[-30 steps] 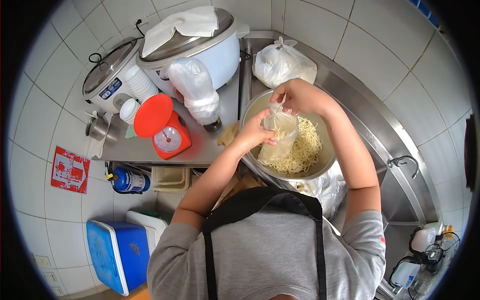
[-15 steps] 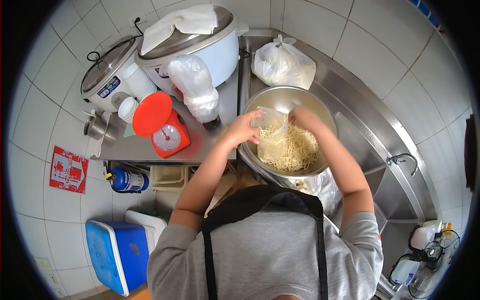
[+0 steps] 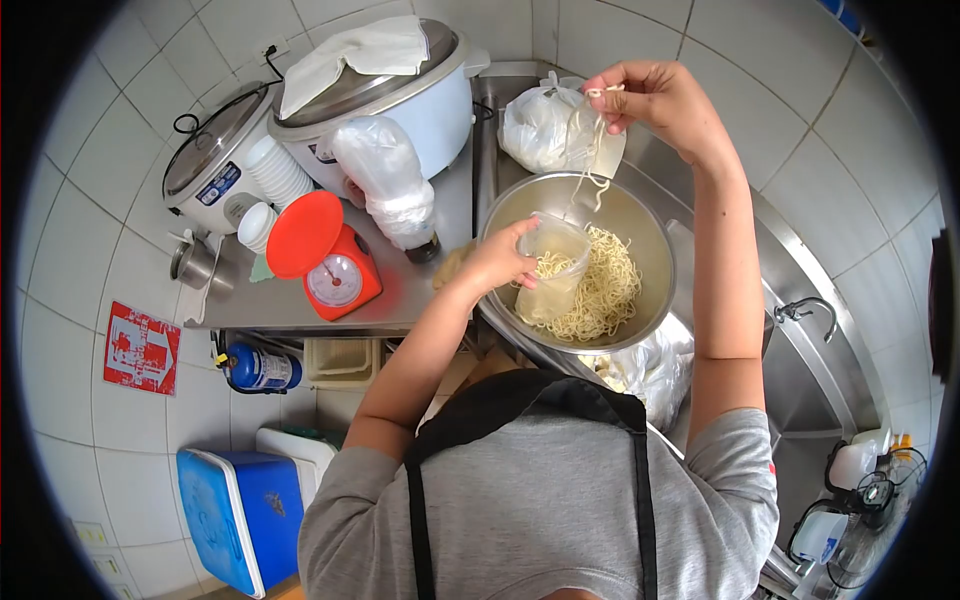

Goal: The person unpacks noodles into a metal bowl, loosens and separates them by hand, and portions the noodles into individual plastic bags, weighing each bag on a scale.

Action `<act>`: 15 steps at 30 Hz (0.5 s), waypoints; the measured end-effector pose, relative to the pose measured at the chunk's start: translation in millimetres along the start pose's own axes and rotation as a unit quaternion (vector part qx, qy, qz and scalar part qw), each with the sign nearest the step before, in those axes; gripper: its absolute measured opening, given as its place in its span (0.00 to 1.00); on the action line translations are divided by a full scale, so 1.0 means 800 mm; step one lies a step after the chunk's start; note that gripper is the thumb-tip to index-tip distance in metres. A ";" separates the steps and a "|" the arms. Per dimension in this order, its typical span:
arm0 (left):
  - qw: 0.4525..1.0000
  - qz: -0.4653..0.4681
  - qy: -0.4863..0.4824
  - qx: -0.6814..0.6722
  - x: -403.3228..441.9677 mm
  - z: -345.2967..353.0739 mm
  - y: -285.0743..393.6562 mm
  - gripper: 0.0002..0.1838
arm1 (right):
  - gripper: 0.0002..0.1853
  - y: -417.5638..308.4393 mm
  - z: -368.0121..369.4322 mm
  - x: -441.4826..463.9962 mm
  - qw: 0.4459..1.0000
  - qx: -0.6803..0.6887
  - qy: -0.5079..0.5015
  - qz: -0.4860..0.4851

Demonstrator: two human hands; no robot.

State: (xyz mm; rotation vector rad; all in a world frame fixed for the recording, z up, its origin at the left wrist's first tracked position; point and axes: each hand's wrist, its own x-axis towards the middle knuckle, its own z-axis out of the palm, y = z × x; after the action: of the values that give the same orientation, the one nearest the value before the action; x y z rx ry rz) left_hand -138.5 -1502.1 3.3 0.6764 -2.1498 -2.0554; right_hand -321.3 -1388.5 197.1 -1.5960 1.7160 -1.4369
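Observation:
My left hand [image 3: 508,258] is closed around the rim of a clear plastic bag [image 3: 549,298] with some noodles inside. The bag is held within a large steel bowl [image 3: 655,225], against a heap of pale noodles [image 3: 608,290]. High above the far rim, my right hand [image 3: 645,100] pinches a few noodle strands [image 3: 597,150]. These dangle from the fingers toward the bowl, and their lower ends hang over the bag.
A tied white plastic bag [image 3: 545,125] sits behind the bowl. To the left are a red kitchen scale [image 3: 340,275], a wrapped bottle [image 3: 385,180], stacked cups [image 3: 275,170] and two rice cookers [image 3: 425,110]. A faucet [image 3: 808,312] is at the right.
My right hand has risen from inside the bowl to well above its far rim, drawing noodle strands up with it. My left hand still grips the plastic bag, nearly in place.

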 end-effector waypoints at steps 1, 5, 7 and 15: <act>1.000 0.000 -0.003 -0.002 -0.001 0.001 0.000 0.37 | 0.09 -0.003 0.003 0.000 1.000 0.004 0.014 -0.007; 1.000 -0.014 -0.001 0.020 -0.003 0.005 0.007 0.38 | 0.10 -0.011 0.010 0.002 0.994 0.068 0.068 -0.053; 1.000 -0.011 0.002 0.019 -0.002 0.006 0.006 0.38 | 0.11 -0.013 0.012 0.003 0.990 0.090 0.082 -0.072; 1.000 0.016 -0.006 0.010 0.009 0.013 -0.006 0.38 | 0.08 -0.064 0.001 0.022 0.961 0.131 0.186 -0.155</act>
State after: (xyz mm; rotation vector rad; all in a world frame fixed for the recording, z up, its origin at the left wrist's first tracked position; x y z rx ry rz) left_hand -147.5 -1495.1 -3.9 0.6286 -2.1764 -2.0305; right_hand -300.0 -1395.5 246.2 -1.5704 1.4131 -2.1358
